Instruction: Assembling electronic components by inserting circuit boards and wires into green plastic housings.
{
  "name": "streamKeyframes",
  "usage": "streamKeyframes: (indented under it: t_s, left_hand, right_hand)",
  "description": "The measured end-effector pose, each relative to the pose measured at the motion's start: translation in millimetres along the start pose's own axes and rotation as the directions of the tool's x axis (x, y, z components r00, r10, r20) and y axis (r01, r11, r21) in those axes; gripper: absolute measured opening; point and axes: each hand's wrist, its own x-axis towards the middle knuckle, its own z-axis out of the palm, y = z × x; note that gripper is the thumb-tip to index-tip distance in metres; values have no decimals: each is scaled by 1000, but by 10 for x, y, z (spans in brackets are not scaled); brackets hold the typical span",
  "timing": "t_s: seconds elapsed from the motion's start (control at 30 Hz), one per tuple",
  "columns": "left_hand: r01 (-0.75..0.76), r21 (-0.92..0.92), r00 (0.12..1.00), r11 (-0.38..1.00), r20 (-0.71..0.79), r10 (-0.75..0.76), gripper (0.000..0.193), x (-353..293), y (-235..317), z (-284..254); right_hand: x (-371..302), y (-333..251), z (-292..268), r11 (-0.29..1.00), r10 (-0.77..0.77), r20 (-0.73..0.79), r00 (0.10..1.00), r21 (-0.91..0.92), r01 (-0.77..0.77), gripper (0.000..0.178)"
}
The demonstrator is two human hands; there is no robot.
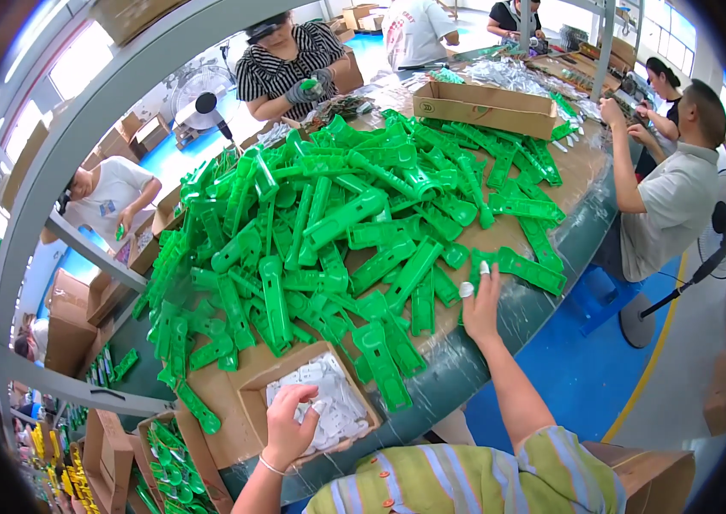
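Desk (457,373) observed under a broad heap of green plastic parts (342,218); open cardboard box (252,404) on the near side, containing white parts (329,385). Right hand (480,315): fingers extended and parted, released, at the left end of one green part (534,272). Left hand (290,426): fingers curled over the white parts; from where I stand, cannot tell whether any is grasped. White covers (466,289) on some fingertips

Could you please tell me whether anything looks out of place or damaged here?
Nothing looks plainly damaged. Only the heap of green plastic parts looks untidy: it lies loose, at all angles, across the table, while the white parts by the left hand sit in a cardboard box. Whether that is intended, I cannot tell.
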Motion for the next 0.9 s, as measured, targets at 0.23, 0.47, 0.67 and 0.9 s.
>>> streamKeyframes:
  t_s: [0.23, 0.47, 0.67, 0.9]
  left_hand:
    - [-402, 230, 913, 886, 171, 370, 35, 1240, 397, -86]
    - [-619, 232, 774, 750, 345, 532, 38, 2167, 742, 244]
    - [-655, 146, 720, 741, 418, 554, 37, 2316, 923, 464]
    - [-659, 141, 693, 739, 497, 523, 39, 2521, 1068, 608]
  right_hand:
    - [250, -109, 168, 978, 19, 141, 990, 204, -48, 51]
    - [291, -133, 71, 973, 105, 65, 992, 199, -116, 46]
    - [451, -306, -32, 959, 79, 99, 992, 265, -102, 43]
    - [753, -294, -352, 935, 106, 186, 977, 316, -161, 41]
